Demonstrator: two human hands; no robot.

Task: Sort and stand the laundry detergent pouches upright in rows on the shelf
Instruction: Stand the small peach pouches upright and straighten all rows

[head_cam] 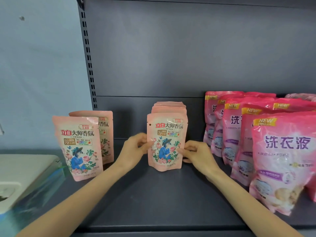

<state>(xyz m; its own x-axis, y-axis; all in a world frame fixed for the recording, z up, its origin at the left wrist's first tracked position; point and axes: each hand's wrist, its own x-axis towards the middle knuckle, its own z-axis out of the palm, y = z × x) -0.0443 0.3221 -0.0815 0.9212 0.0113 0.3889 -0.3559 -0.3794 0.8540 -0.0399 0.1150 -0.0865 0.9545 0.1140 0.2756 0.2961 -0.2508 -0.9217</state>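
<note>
The front pouch (166, 142) is stood on the shelf (153, 194), long axis vertical, at the near end of the middle row (169, 106). Its side edges are pinched by left hand (135, 147) and right hand (196, 154), both equally close.

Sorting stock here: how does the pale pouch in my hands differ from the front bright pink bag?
The pale pouch is smaller, with a blue figure among roses; the bright pink bag is larger, with purple lettering. The left hand and right hand grip the pouch; the bag is untouched. Both stand upright.
</note>
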